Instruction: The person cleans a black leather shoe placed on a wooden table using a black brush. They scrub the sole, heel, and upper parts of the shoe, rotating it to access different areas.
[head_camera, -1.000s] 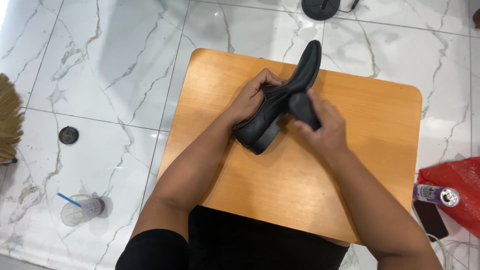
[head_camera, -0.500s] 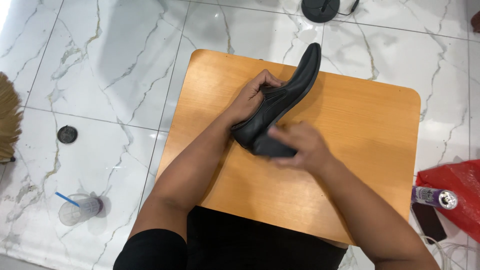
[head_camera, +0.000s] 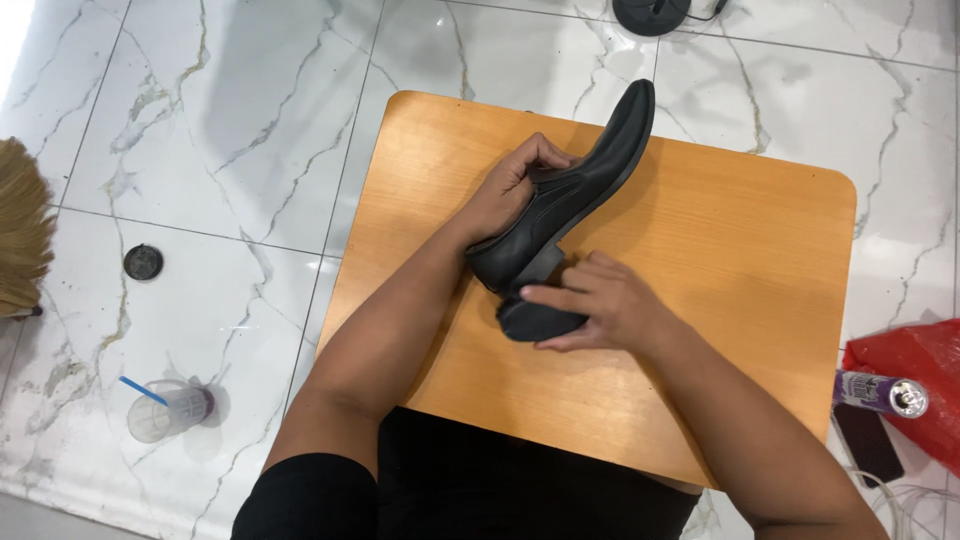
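On a small orange-brown wooden table (head_camera: 700, 300), seen from the head camera looking straight down, a person works on a black leather dress shoe (head_camera: 575, 190); the shoe is held up off the tabletop at a slant, toe pointing up and away toward the far edge, heel low and near the person; the left hand (head_camera: 510, 185) is curled into the shoe's opening and grips its side, fingers closed around the collar; the right hand (head_camera: 610, 305) is partly closed, fingers laid flat over a small dark pad or cloth (head_camera: 535, 320), which sits just under the heel, touching or nearly touching it; I cannot tell whether the pad rests on the table.

Around the table lies white marbled tile floor (head_camera: 200, 150); a clear plastic cup with a blue straw (head_camera: 165, 410) stands on the floor to the person's left; a straw broom (head_camera: 20, 240) shows at the left edge; a small round floor drain (head_camera: 143, 262) lies near it; a red plastic bag (head_camera: 915, 375) and a spray can (head_camera: 880, 392) lie on the floor to the right.

Risks, as I judge them: the shoe hangs from one hand alone, so a loosened grip could let the heel drop onto the table; the pad, held only by flat fingers, could slip free; any polish on it could smear the bare wood; an elbow swung wide could come near the cup.
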